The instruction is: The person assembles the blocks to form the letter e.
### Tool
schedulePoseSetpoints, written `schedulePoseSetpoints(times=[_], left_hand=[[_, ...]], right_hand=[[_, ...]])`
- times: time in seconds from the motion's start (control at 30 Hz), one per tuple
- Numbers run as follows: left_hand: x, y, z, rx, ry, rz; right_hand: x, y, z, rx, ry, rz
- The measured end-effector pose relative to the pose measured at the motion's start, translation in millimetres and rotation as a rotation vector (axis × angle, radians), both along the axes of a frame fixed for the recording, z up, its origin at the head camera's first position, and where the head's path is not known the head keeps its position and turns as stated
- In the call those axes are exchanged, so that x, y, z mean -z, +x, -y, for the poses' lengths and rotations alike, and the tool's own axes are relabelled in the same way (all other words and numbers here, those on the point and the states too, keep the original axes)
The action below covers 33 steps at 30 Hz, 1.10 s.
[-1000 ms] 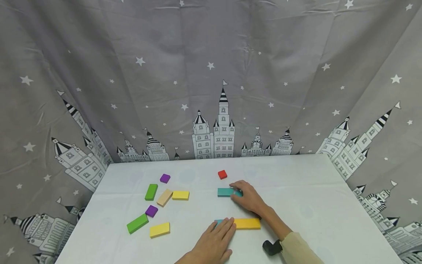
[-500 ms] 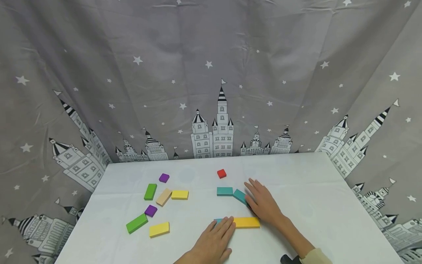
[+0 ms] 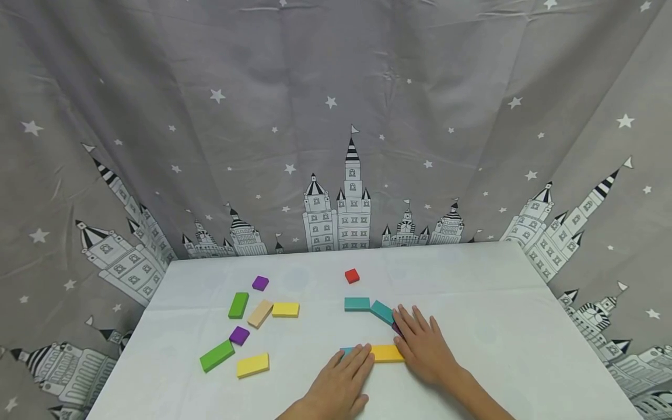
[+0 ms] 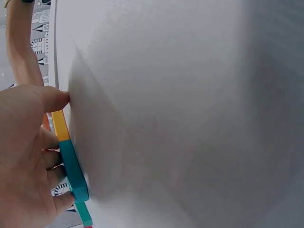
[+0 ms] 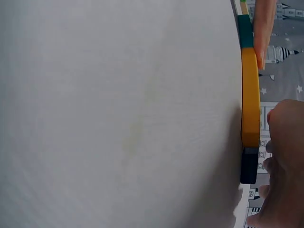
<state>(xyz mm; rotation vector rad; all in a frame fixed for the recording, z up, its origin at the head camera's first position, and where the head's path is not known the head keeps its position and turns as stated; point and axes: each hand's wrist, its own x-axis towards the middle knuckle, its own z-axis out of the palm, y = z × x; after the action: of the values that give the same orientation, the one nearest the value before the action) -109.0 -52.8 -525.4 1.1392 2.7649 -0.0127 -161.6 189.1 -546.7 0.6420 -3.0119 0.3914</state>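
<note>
The blocks, such as the yellow block (image 3: 387,353), look like smooth, matt painted wood. The table (image 3: 472,280) cover is matt white; the curtain (image 3: 336,116) is printed cloth.

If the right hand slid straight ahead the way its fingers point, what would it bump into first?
Probably the slanted teal block. The right hand lies flat with its fingers pointing away and slightly left, fingertips right beside that block's near end. A dark block peeks out under the fingers, so it may already be touching that.

Blocks: three teal (image 3: 357,304), three yellow (image 3: 286,310), two green (image 3: 238,305), two purple (image 3: 259,283).
</note>
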Motion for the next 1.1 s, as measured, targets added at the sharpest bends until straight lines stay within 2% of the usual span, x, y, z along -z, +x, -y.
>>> schedulePoseSetpoints(times=[0.23,0.47,0.67,0.73,0.8,0.9,1.1], left_hand=[[-0.5,0.1,0,0.004,-0.011,-0.009],[-6.3,-4.2,-1,-0.015,-0.007,0.034],[-15.0,-12.4,2,0.024,0.091,-0.012],[-17.4,-16.7,3,0.018,0.136,-0.016],[-19.0,-22.9,6,-0.008,0.183,-0.011],[-22.9,-35.5,20,-0.098,0.269,0.008],[-27.0,-68.7,70,-0.323,0.529,-0.010]], right_hand=[[2.4,5.9,1,0.017,0.013,0.042],[4.9,6.3,0,0.014,0.009,0.068],[4.0,6.2,0,0.014,0.007,0.088],[3.2,6.8,0,0.012,-0.002,0.085],[2.8,7.1,0,0.010,-0.011,0.083],[2.6,7.2,0,0.007,-0.027,0.089],[2.7,5.7,1,0.001,-0.023,0.090]])
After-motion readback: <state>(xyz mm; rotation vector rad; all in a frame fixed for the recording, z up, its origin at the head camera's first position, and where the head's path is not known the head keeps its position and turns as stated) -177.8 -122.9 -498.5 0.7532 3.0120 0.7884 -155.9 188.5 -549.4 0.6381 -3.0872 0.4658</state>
